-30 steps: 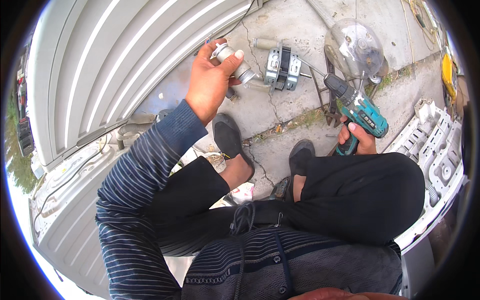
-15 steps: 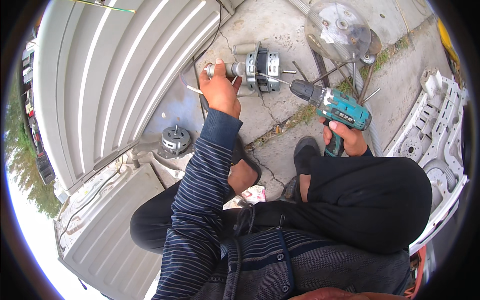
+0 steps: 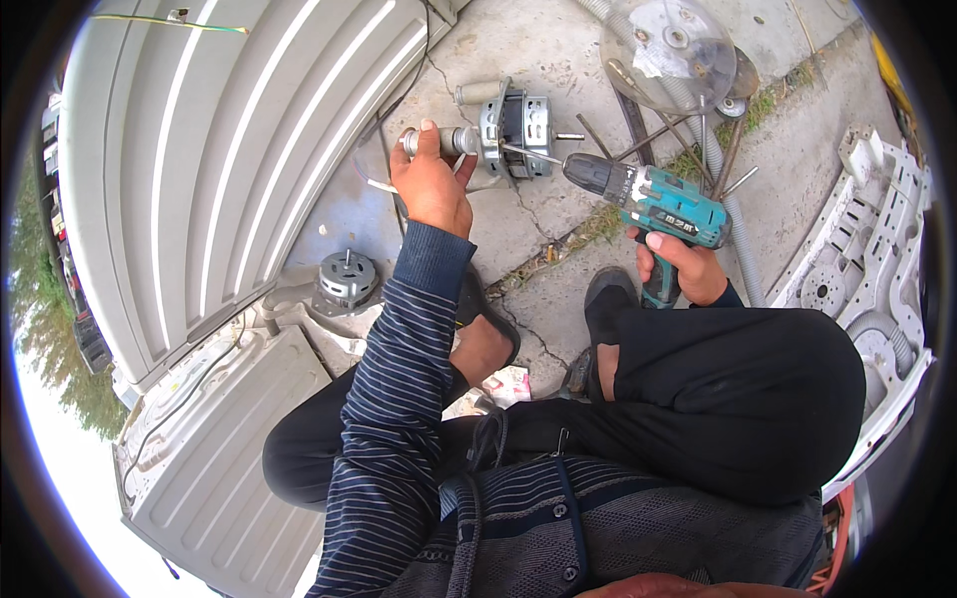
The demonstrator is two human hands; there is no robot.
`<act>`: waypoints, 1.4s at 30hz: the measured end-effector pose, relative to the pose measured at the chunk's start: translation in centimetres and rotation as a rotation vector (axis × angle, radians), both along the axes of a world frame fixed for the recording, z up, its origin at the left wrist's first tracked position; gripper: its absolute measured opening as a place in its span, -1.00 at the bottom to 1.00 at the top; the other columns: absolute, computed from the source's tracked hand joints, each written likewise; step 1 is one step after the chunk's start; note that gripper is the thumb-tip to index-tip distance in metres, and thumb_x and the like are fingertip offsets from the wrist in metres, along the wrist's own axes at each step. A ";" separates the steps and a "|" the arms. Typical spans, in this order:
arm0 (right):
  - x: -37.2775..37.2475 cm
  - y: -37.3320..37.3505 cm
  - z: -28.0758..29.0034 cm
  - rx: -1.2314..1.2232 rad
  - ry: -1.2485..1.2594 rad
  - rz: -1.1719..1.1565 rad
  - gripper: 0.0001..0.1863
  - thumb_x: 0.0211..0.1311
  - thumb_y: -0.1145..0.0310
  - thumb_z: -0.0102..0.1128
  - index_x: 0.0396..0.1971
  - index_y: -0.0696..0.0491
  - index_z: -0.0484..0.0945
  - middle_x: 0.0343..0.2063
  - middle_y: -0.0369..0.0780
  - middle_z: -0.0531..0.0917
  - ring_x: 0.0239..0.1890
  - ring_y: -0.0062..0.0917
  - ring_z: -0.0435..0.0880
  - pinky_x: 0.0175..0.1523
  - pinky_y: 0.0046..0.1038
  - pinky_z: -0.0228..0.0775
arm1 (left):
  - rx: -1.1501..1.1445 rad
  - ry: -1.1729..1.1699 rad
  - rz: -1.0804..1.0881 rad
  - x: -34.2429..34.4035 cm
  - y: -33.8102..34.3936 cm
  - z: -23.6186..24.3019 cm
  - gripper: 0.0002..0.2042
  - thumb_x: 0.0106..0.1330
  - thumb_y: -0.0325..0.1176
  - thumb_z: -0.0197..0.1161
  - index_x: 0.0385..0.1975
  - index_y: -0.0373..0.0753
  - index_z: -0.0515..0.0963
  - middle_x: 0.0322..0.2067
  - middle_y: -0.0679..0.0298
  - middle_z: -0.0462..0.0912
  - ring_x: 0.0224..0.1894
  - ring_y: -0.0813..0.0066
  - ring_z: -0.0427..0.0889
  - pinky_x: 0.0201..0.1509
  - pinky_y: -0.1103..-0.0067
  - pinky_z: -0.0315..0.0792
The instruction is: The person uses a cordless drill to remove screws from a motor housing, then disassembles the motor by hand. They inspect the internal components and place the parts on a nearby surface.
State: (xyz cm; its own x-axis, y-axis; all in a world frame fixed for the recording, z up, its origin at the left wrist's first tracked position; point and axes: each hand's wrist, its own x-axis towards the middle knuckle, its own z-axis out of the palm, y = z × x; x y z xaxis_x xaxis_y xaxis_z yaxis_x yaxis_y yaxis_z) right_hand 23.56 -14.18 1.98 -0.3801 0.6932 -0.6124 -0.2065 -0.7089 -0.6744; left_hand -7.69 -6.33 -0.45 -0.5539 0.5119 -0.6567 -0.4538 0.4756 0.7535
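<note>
An electric motor [image 3: 524,135] with a silver casing and a shaft pointing right lies on its side on the concrete. My left hand [image 3: 434,186] is closed round a greyish cylindrical post [image 3: 454,141] on the motor's left side. In my right hand [image 3: 691,267] is a teal and black cordless drill [image 3: 670,204], gripped by its handle and pointing left. Its long thin bit [image 3: 531,152] reaches across the casing to the mounting flange near the gripped post. Whether the tip sits in a screw I cannot tell. Another post [image 3: 478,93] sticks out at the motor's upper left.
A second motor [image 3: 348,278] stands shaft-up at left, near a ribbed, pale metal panel [image 3: 219,149]. Upper right are a clear round cover [image 3: 670,55], metal rods and a grey corrugated hose [image 3: 742,249]. A white perforated frame [image 3: 847,229] lies at far right.
The drill, my right hand, my left hand and the motor all sit slightly further left in the picture, and the surroundings shift a little too. Both grips look the same.
</note>
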 end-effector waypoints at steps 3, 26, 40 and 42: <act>0.2 -0.2 -0.4 -0.016 0.019 -0.016 -0.59 0.40 0.21 0.22 0.03 0.25 0.58 -0.50 -0.22 0.61 -0.46 -0.50 0.62 -0.29 -0.45 0.50 | -0.006 0.006 0.005 0.2 -0.2 0.0 -0.53 0.52 -0.22 0.28 0.30 -0.21 0.32 -0.14 0.23 0.58 -0.21 0.41 0.61 -0.17 0.34 0.66; -0.1 1.2 -0.5 -0.071 0.063 0.011 -0.62 0.37 0.26 0.22 0.01 0.25 0.58 -0.49 -0.20 0.61 -0.51 -0.49 0.62 -0.32 -0.44 0.51 | 0.084 -0.059 0.027 0.0 -0.7 -0.8 -0.65 0.46 -0.40 0.28 0.14 -0.25 0.35 -0.22 0.20 0.59 -0.23 0.31 0.66 -0.09 0.24 0.68; 0.7 1.7 -1.5 -0.074 0.071 0.047 -0.63 0.38 0.29 0.22 0.03 0.24 0.58 -0.50 -0.21 0.61 -0.49 -0.48 0.63 -0.33 -0.44 0.51 | 0.196 -0.155 0.011 0.0 -1.1 -1.0 -0.43 0.42 -0.48 0.28 0.40 -0.22 0.24 -0.09 0.19 0.57 -0.21 0.36 0.63 -0.04 0.26 0.67; 0.9 2.0 -1.5 -0.074 0.065 0.056 -0.62 0.37 0.29 0.22 0.05 0.23 0.58 -0.51 -0.21 0.61 -0.50 -0.49 0.63 -0.33 -0.44 0.52 | 0.201 -0.150 0.000 0.2 -0.9 -1.0 -0.41 0.42 -0.46 0.32 0.40 -0.21 0.23 -0.08 0.20 0.59 -0.21 0.35 0.64 -0.04 0.26 0.67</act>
State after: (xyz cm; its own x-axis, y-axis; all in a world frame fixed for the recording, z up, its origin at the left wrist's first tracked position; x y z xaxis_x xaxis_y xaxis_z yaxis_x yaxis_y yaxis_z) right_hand 24.47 -12.23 0.51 -0.4577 0.6236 -0.6337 -0.2072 -0.7679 -0.6061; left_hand -7.47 -7.27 -1.43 -0.4580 0.6408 -0.6161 -0.5675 0.3226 0.7575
